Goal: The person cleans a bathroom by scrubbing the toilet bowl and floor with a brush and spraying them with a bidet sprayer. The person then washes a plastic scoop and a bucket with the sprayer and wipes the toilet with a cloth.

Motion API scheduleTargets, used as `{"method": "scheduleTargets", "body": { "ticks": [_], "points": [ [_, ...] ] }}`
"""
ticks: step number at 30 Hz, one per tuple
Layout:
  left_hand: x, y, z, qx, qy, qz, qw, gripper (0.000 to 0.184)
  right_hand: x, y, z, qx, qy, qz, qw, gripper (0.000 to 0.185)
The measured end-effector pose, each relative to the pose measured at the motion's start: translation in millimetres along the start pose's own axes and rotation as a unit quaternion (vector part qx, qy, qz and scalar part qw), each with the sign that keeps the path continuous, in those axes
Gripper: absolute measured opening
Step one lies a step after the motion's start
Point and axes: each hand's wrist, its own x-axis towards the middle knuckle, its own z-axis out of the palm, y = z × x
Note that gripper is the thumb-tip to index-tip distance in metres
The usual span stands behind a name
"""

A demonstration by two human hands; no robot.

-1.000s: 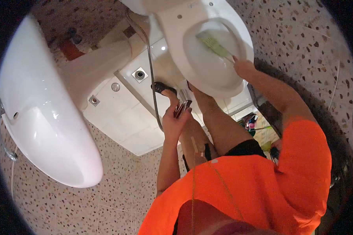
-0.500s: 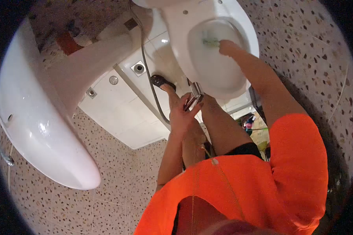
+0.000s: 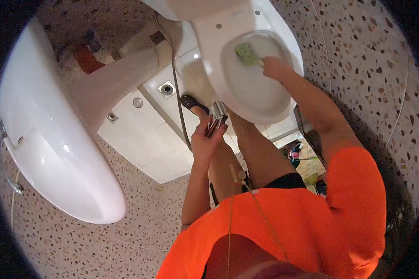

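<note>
Because the picture is seen from above, the sink (image 3: 77, 169) looms largest, filling nine o'clock. The toilet (image 3: 212, 60) stands at one o'clock, its bowl turned towards the person, so the arm can reach in over the rim without crossing the body. At eleven o'clock the hose (image 3: 174, 69) runs down over the floor (image 3: 149, 135) towards the person's left side, seemingly with enough slack for the metal sprayer to be held away from the wall.

The left hand (image 3: 205, 146) is closed around that sprayer (image 3: 219, 110), just short of the bowl's seven o'clock edge. It is held outside the rim, which leaves the bowl free for the other arm; whether a finger presses its lever cannot be told.

The right hand (image 3: 274, 69) is closed on the handle of the green brush (image 3: 247, 55), its forearm crossing the rim at the bowl's four o'clock. The grip sits low, close to the bristles, probably for firmer control and pressure than a hold at the far end. The brush is inside the bowl, its head towards eleven o'clock and tilted against the inner wall; firm contact is hard to confirm.

Smallest is the square drain (image 3: 166, 89), at eleven o'clock beside the hose, likely set into the floor to take runoff.
</note>
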Motion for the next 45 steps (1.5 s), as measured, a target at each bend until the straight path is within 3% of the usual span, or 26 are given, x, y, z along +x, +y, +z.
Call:
{"method": "scheduleTargets", "body": {
  "ticks": [1, 4, 8, 10, 12, 14, 15, 16, 21, 23, 24, 26, 29, 33, 36, 39, 41, 42, 45],
  "points": [
    [-0.2, -4.7, 1.9, -0.011, 0.002, 0.021, 1.0, 0.044, -37.6, -8.9, -12.2, -0.01, 0.103, -0.019, 0.994, 0.037],
    [2.2, -14.8, 12.2, -0.068, -0.031, -0.01, 0.997, 0.045, -67.2, -28.6, -42.3, -0.024, 0.096, -0.04, 0.994, 0.031],
    [9.0, 7.6, 26.9, 0.001, -0.087, -0.027, 0.996, 0.049, -1.8, -18.6, -27.7, -0.096, 0.031, -0.053, 0.993, 0.033],
    [11.4, 2.6, 30.7, 0.033, -0.075, 0.063, 0.995, 0.051, 6.0, -12.4, -6.0, -0.092, 0.083, -0.025, 0.992, 0.05],
    [-3.0, 11.5, 20.6, 0.078, -0.098, 0.015, 0.992, 0.051, -29.8, -9.4, 40.2, 0.06, 0.065, 0.087, 0.992, 0.064],
    [4.6, 24.9, 15.7, 0.118, -0.114, 0.003, 0.986, 0.051, -61.1, -17.7, 85.0, 0.107, 0.045, 0.09, 0.989, 0.069],
    [-4.8, 22.6, 14.0, 0.061, -0.083, 0.013, 0.995, 0.049, -87.7, -35.5, 88.0, 0.224, 0.007, 0.111, 0.968, 0.066],
    [-14.2, 18.0, 12.7, 0.004, -0.053, 0.022, 0.998, 0.048, -103.3, -53.8, 111.3, 0.174, -0.005, 0.085, 0.981, 0.066],
    [-23.3, 6.6, 11.0, 0.037, -0.039, 0.001, 0.999, 0.049, -150.4, -73.1, 110.0, 0.083, 0.023, -0.038, 0.996, 0.057],
    [-23.2, 6.7, 6.7, 0.061, -0.058, -0.008, 0.996, 0.048, -158.7, -55.2, 113.5, 0.096, 0.042, 0.008, 0.994, 0.05],
    [-23.0, 8.2, 4.1, 0.062, -0.059, -0.007, 0.996, 0.048, -160.2, -25.3, 117.9, 0.12, 0.049, 0.089, 0.988, 0.047],
    [-22.6, 11.0, -0.4, 0.039, -0.053, 0.046, 0.997, 0.048, -168.9, 8.5, 48.5, -0.016, -0.024, 0.161, 0.987, 0.048],
    [-18.5, 16.0, -8.6, 0.095, -0.056, 0.017, 0.994, 0.048, -164.8, 30.2, 65.1, 0.016, 0.053, 0.189, 0.98, 0.049],
    [-20.1, 16.7, -20.5, 0.088, -0.06, 0.019, 0.994, 0.05, -213.8, -11.4, 90.0, -0.024, 0.032, 0.175, 0.984, 0.045],
    [-20.9, 9.3, -27.9, 0.061, -0.087, 0.018, 0.994, 0.051, -163.0, 18.5, 36.4, -0.018, -0.023, 0.185, 0.982, 0.04],
    [-20.0, 14.2, -36.4, 0.121, -0.09, 0.017, 0.988, 0.05, -149.9, -5.5, 32.5, 0.08, 0.05, 0.239, 0.966, 0.039],
    [-22.7, 10.5, -39.0, 0.128, -0.097, 0.03, 0.987, 0.05, -155.8, -5.6, 90.0, 0.03, -0.069, 0.141, 0.987, 0.041],
    [-20.2, 8.0, -38.0, 0.126, -0.097, 0.033, 0.987, 0.05, -156.7, -17.3, 118.4, 0.092, 0.016, 0.154, 0.984, 0.04],
    [-18.9, -2.4, -33.9, 0.131, -0.089, 0.011, 0.987, 0.05, -120.4, -25.0, 95.0, 0.063, 0.047, 0.07, 0.994, 0.037]
  ]
}}
